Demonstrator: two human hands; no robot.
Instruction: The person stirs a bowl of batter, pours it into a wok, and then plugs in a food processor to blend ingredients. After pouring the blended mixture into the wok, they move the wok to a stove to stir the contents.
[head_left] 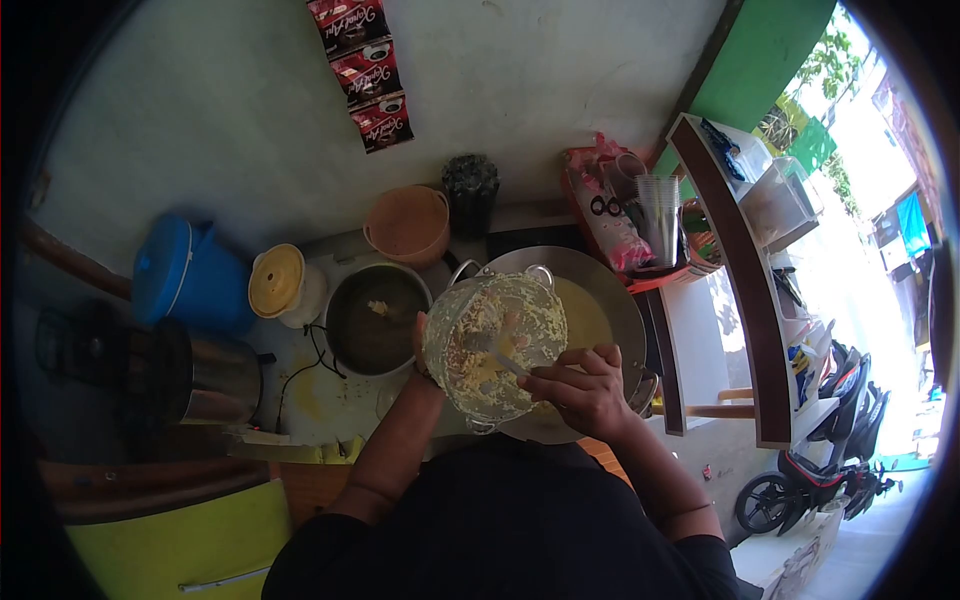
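My left hand [425,350] grips the side of a see-through bowl [547,310] with small handles, its inside smeared with pale yellow, crumbly mash [475,368]. The bowl is tilted above a wide metal wok [622,320] that holds yellowish liquid [588,312]. In my right hand [585,388], closed fingers pinch the handle of a spoon [508,364]; its head reaches into the bowl, against the mash, and its exact shape is blurred. Most of my left fingers are hidden behind the bowl.
Left of the bowl stands a pot [360,330] of dark liquid with a pale piece in it. Behind are an orange basket [407,225], a lidded yellow container [278,280] and a blue bucket [190,270]. At right, a red basket [690,272] holds stacked cups [660,220] beside a shelf [735,280].
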